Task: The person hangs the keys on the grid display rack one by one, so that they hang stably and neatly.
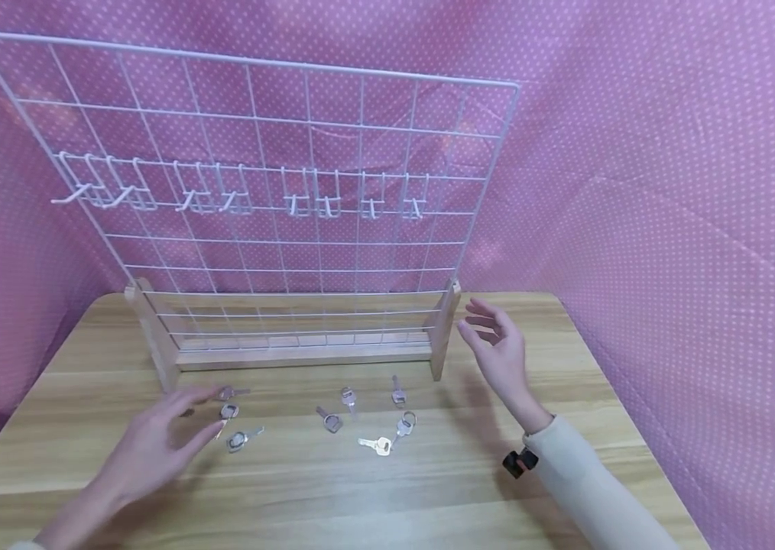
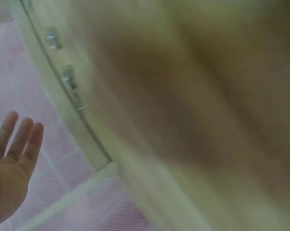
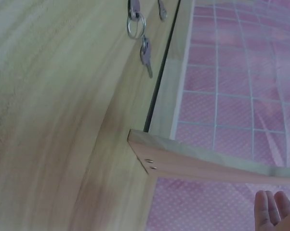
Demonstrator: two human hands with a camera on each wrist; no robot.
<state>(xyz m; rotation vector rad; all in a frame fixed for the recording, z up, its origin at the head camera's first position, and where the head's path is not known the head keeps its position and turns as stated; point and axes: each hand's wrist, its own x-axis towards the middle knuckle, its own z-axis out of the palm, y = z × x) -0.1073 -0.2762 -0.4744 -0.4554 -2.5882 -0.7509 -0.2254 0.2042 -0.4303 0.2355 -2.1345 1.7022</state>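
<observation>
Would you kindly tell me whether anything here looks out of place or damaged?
Nothing stands out as damaged. The loose keys lie at mixed angles on the wooden table, which looks untidy, while the hooks on the wire grid rack hang bare.

Pink cloth (image 1: 669,191) w/ white dots behind & both sides of lt wood-grain tabletop (image 1: 291,504)

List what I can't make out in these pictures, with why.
Head: teeth of the keys, too small.
Head: a dark object, partly covered by the left grip.
Left wrist: much of the tabletop, blurred.
Right wrist: leftmost key, cut by top edge; right grip, cut by right edge.
</observation>
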